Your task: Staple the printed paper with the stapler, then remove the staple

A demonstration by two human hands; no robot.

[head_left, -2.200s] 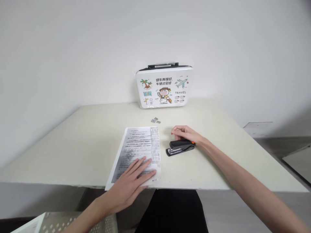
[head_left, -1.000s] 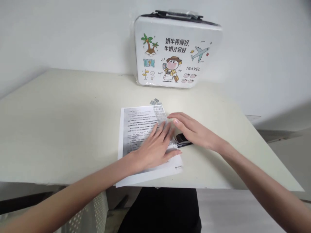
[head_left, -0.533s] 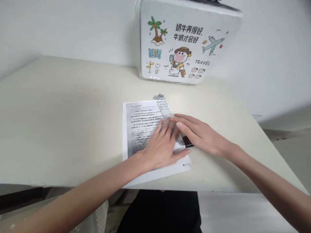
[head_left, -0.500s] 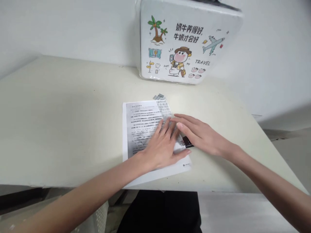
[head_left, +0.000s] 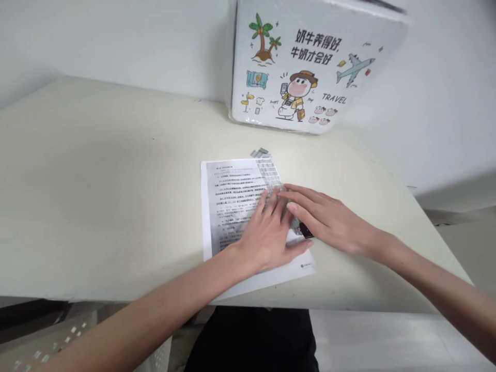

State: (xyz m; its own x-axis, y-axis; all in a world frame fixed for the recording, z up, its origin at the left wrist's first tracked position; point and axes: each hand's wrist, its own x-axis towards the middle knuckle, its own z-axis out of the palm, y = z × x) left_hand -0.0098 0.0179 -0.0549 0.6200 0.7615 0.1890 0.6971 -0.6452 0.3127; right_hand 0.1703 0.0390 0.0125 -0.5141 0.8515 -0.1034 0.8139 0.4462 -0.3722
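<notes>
A printed sheet of paper (head_left: pixel 232 206) lies near the table's front edge. Along its right side runs a patterned grey-and-white strip (head_left: pixel 270 173), partly covered by my fingers. My left hand (head_left: pixel 265 237) rests flat on the paper with its fingers spread. Over the strip and the paper's right edge, my right hand (head_left: pixel 329 214) lies with its fingers extended, its fingertips by those of my left hand. A small dark object (head_left: pixel 305 231) shows beneath my right hand. Small grey pieces (head_left: pixel 261 153) sit just beyond the paper's top edge.
A white case (head_left: pixel 287 67) with cartoon travel pictures, in clear plastic, stands at the back of the pale table (head_left: pixel 96 191) against the wall. Dark-clothed legs (head_left: pixel 251 341) are below the front edge, with a perforated light-coloured item (head_left: pixel 50 346) at lower left.
The view has shifted slightly, so the paper and case appear a little further right. Both hands keep nearly the same place on the paper.
</notes>
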